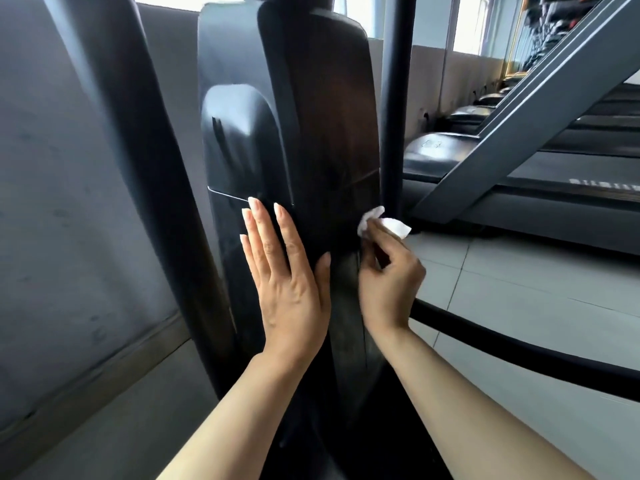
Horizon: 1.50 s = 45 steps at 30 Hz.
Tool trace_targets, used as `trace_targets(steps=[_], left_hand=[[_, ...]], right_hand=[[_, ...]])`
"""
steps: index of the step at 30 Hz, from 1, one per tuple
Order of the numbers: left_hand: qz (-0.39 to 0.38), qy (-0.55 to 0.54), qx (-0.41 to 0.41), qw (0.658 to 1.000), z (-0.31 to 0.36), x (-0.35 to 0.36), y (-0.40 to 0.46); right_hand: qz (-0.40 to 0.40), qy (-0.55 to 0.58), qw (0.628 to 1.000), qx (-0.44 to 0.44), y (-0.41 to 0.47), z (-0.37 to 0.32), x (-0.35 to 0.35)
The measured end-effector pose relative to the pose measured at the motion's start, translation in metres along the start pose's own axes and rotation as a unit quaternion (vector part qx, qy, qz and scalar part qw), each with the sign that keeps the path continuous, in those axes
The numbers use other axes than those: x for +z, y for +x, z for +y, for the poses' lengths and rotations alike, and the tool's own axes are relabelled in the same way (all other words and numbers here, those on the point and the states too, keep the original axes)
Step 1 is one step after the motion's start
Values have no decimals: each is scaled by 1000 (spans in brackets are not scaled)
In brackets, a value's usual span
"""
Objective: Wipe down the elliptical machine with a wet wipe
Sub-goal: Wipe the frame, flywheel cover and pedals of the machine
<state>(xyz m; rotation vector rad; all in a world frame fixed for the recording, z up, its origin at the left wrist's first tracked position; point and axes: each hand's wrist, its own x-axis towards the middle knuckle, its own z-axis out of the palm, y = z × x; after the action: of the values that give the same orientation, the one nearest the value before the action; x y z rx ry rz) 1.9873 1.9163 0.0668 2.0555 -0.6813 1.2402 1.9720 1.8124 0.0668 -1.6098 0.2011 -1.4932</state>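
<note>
the left hand [287,282] lay flat, fingers straight, on the black housing [311,133] of the elliptical. the right hand [389,282] pinched a crumpled white wipe [375,223] in curled fingers, pressing it to the housing's right edge, just beside the upright bar [394,98]. treadmills [519,150] stood at right.

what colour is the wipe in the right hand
White; the small crumpled wet wipe shows clearly in the head view.

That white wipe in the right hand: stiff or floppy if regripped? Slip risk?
Probably floppy: the wipe is bunched and creased where the right hand pinches it against the black panel. Likely very light, since fingertips alone hold it. It shouldn't roll; dampness can't be judged here.
</note>
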Motion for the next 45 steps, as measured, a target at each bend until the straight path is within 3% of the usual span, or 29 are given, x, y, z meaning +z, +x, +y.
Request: trace_targets(steps=[4, 8, 10, 12, 15, 18, 19, 20, 23, 25, 28, 35, 41, 45], left_hand=[[1, -1, -12, 1000, 1, 1, 0], [-9, -11, -18, 1000, 2, 0, -2], [-11, -9, -24, 1000, 2, 0, -3], [-10, -3, -33, 999, 3, 1, -4], [-8, 2, -48, 999, 5, 2, -6], [-8, 6, -49, 999, 6, 2, -6], [-8, 8, -49, 999, 6, 2, -6], [-7, 10, -49, 999, 5, 2, -6], [-6, 13, -51, 999, 5, 3, -7], [-4, 12, -48, 999, 5, 3, -7], [3, 16, -46, 999, 6, 4, -6], [8, 11, -47, 999, 6, 5, -6], [4, 13, -48, 999, 5, 5, -8], [9, 9, -44, 999, 5, 5, -6]], right_hand=[[-1, 76, 996, -55, 27, -41, 16], [4, 34, 994, -103, 14, -33, 12], [-19, 14, 997, -68, 5, -19, -1], [-45, 40, 997, 51, 10, -19, -8], [-19, 232, 934, 271, 36, -37, -8], [-40, 458, 828, 323, 63, -55, -5], [-52, 491, 809, 318, 67, -59, -2], [-58, 491, 813, 307, 67, -62, 3], [-21, 331, 907, 258, 57, -54, 12], [13, 219, 951, 217, 51, -43, 12], [24, 89, 993, 76, 41, -38, 12], [37, 42, 995, -87, 40, -52, 23], [11, -18, 999, 39, 19, -4, 12], [17, 45, 998, -49, 27, -47, 18]])
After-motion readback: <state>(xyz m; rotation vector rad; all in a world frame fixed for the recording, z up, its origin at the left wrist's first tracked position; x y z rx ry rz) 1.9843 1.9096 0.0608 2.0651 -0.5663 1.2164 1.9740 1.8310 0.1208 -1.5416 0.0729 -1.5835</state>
